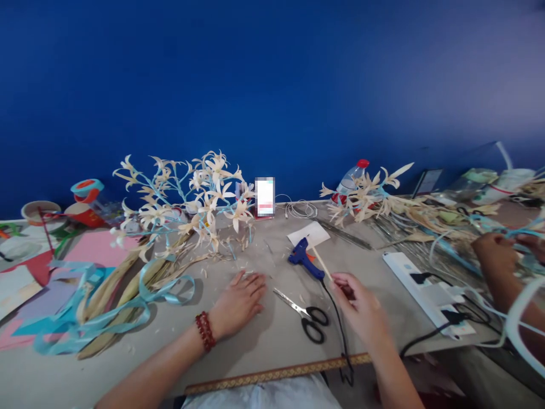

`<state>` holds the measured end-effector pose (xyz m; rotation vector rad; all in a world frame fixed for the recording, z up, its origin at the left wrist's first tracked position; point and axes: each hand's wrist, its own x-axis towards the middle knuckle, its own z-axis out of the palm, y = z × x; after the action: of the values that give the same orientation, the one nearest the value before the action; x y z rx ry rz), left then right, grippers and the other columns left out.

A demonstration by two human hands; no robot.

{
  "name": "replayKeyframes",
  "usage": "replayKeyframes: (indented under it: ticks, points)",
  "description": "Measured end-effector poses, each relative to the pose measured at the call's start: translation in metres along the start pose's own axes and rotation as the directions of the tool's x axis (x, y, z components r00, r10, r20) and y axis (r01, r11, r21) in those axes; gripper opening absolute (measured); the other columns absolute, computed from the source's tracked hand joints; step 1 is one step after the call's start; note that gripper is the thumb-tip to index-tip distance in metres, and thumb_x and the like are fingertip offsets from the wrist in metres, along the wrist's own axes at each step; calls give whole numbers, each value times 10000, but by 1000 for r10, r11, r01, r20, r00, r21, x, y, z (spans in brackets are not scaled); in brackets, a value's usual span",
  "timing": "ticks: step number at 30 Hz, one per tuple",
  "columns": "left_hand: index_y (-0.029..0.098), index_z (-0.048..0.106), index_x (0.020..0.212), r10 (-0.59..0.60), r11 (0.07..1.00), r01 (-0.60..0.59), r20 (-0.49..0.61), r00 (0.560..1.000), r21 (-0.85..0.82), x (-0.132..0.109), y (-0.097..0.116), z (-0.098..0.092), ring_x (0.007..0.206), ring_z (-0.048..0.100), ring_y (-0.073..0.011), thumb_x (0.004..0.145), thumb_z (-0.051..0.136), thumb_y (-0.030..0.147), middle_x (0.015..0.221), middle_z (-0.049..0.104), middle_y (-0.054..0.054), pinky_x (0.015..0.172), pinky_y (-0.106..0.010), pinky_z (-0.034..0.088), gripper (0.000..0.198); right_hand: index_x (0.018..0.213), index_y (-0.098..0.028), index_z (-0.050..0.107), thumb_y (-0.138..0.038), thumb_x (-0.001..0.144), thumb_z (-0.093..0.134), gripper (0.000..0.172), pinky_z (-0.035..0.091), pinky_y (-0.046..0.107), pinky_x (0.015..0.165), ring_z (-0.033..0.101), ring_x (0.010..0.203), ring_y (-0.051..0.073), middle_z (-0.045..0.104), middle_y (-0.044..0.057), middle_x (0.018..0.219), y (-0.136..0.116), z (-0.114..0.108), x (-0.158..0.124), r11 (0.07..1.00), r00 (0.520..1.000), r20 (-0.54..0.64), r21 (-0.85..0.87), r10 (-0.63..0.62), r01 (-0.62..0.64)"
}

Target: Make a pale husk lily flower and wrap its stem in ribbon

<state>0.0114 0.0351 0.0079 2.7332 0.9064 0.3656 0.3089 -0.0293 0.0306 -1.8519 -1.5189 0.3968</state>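
My left hand [240, 302] lies palm down on the grey table, fingers stretched out, among small pale scraps. My right hand [355, 301] pinches the near end of a thin pale stick [323, 263]. The stick slants away past the blue glue gun [304, 258], its far end near a white sheet of paper [310, 234]. I cannot tell whether stick and gun touch. Black-handled scissors [313, 324] lie between my hands, blades toward the left one. Beyond my left hand stand pale artificial flowers [213, 193] on light-blue wrapped stems.
Light-blue ribbon [140, 312], dried husks [113, 292] and coloured paper [100, 247] cover the left side. A white power strip [419, 284] with black cords sits at right. Behind are a phone [264, 196], a bottle [353, 176] and more flowers [366, 193]. Another person's hand [491, 253] is far right.
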Motion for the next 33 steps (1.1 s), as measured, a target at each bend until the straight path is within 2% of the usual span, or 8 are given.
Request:
replayKeyframes:
  ticks: [4, 7, 11, 14, 17, 23, 28, 33]
  points:
    - [210, 641, 1110, -91, 994, 91, 5, 996, 66, -22, -7, -15, 1169, 578, -276, 915, 510, 229, 1215, 669, -109, 1107, -586, 255, 236, 1022, -210, 628, -476, 880, 443, 354, 536, 320, 589, 678, 680, 224, 729, 95, 896, 28, -13, -2, 980, 992, -120, -190, 28, -51]
    - [225, 668, 1035, -121, 992, 123, -55, 991, 37, -44, -13, -26, 1086, 615, -256, 920, 480, 199, 1167, 687, -86, 1059, -547, 360, 222, 1028, -206, 626, -475, 878, 443, 358, 533, 324, 590, 667, 651, 219, 728, 96, 884, 38, -14, -4, 975, 989, -147, -215, 14, -46]
    - [227, 639, 1140, -150, 988, 142, -164, 975, -62, -46, -17, -23, 1103, 613, -236, 920, 459, 176, 1216, 664, -95, 956, -427, 496, 288, 1026, -211, 618, -429, 901, 447, 303, 532, 275, 579, 684, 707, 204, 725, 79, 879, 16, 10, -5, 992, 997, -17, -106, -74, 72]
    - [219, 559, 1269, -138, 990, 133, -124, 983, -50, -25, -16, -11, 1241, 533, -249, 911, 496, 218, 1351, 582, -112, 1039, -457, 434, 364, 959, -214, 615, -318, 912, 437, 212, 525, 289, 638, 670, 686, 189, 711, 55, 837, -12, 37, -4, 964, 961, 166, -114, -219, 240]
    - [169, 535, 1285, -159, 987, 160, -99, 982, 6, -7, -13, -4, 1282, 496, -279, 901, 520, 250, 1385, 543, -158, 1063, -504, 384, 393, 975, -206, 608, -214, 912, 427, 192, 510, 306, 698, 662, 755, 199, 695, 68, 898, -30, 56, -2, 925, 918, 246, -142, -310, 351]
    - [195, 668, 935, -165, 986, 166, -91, 982, 3, -21, -13, -16, 856, 650, -243, 936, 445, 222, 863, 705, -88, 814, -406, 499, 225, 984, -187, 623, -128, 901, 440, 209, 503, 330, 761, 663, 849, 232, 689, 85, 946, -20, 57, 4, 891, 894, 333, -239, -299, 387]
    - [192, 654, 978, -255, 965, 242, -158, 954, -97, -31, -20, -20, 852, 621, -210, 935, 402, 151, 961, 643, -91, 754, -330, 507, 259, 967, -192, 630, -116, 907, 445, 209, 491, 338, 794, 643, 882, 235, 679, 83, 935, -22, 58, 11, 867, 873, 380, -267, -306, 420]
    - [206, 661, 995, -240, 968, 224, -169, 956, -111, -31, -22, -18, 878, 623, -221, 923, 439, 144, 940, 648, -80, 791, -348, 507, 242, 954, -175, 637, -129, 897, 492, 162, 481, 351, 806, 625, 900, 247, 665, 92, 937, -32, 60, 20, 845, 876, 374, -318, -305, 430]
